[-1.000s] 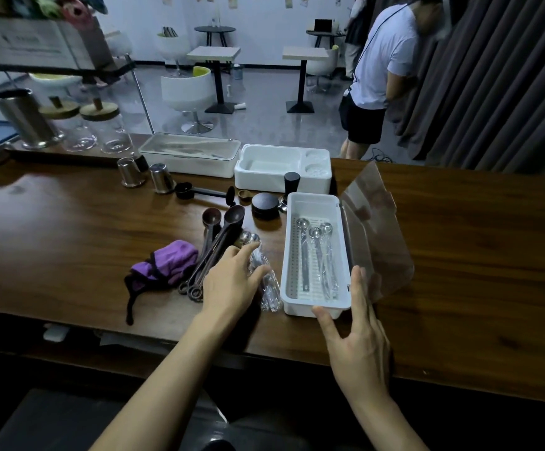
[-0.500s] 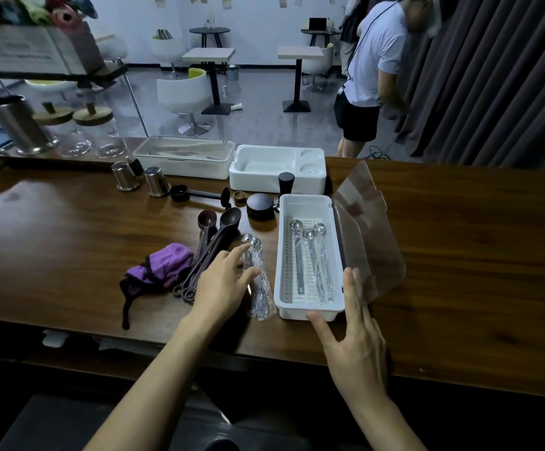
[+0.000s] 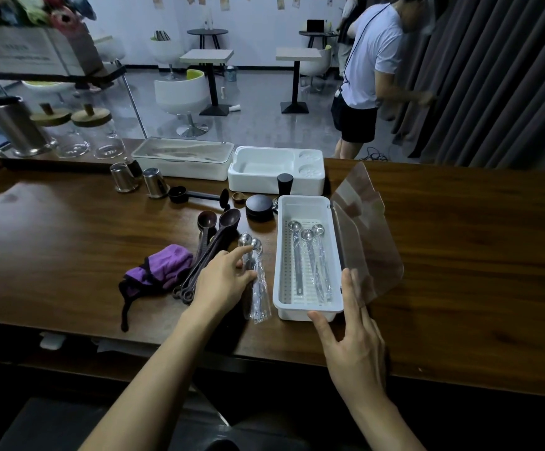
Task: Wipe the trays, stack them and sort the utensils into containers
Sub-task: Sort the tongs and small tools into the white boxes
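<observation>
White container (image 3: pixel 308 208) (perforated floor), silver spoons (image 3: pixel 310 255), purple cloth (image 3: pixel 163 270), dark brown scoops (image 3: pixel 215 236), wood-grain counter (image 3: pixel 459 239)

On the dark wooden desk (image 3: pixel 53 242) a white container (image 3: pixel 306 203) with its clear lid (image 3: pixel 365 236) opened is placed near the front edge. Just left of it are laid two wrapped metal spoons (image 3: pixel 258 288), dark spoons (image 3: pixel 222 229) and a purple cloth (image 3: pixel 163 268). Further back are set two metal cups (image 3: pixel 124 182), a white tray (image 3: pixel 241 177) and a lidded white box (image 3: pixel 180 170).

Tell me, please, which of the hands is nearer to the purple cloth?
Left. The left hand is just right of the purple cloth, by the dark spoons; the right hand touches the near end of the white container, farther right.
</observation>
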{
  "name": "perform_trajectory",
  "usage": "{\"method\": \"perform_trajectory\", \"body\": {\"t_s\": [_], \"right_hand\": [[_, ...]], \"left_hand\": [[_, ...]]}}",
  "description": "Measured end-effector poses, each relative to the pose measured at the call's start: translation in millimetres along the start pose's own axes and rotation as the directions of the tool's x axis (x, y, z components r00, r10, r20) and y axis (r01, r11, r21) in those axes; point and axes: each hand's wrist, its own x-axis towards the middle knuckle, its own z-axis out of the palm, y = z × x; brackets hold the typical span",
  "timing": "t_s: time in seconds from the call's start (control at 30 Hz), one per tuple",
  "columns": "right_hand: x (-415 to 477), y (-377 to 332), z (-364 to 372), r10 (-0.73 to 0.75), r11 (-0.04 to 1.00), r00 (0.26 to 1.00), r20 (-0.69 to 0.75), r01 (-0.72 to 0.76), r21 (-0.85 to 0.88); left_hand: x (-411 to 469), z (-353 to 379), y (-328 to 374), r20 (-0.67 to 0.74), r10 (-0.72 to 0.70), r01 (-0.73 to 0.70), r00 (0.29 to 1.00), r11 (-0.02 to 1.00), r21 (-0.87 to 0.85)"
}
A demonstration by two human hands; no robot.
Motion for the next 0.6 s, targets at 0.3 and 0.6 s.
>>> {"method": "perform_trajectory", "body": {"t_s": [0.3, 0.6], "right_hand": [[-0.3, -3.8, 0.1, -0.002, 1.0, 1.0, -0.009, 0.002, -0.01], [-1.3, -2.8, 0.7, -0.008, 1.0, 1.0, -0.007, 0.008, -0.014]], "left_hand": [[-1.6, -4.9, -3.8, 0.032, -0.042, 0.045, 0.999, 0.994, -0.102], [-7.1, -10.8, -2.6, -0.007, -0.029, 0.024, 1.0, 0.912, -0.409]]}}
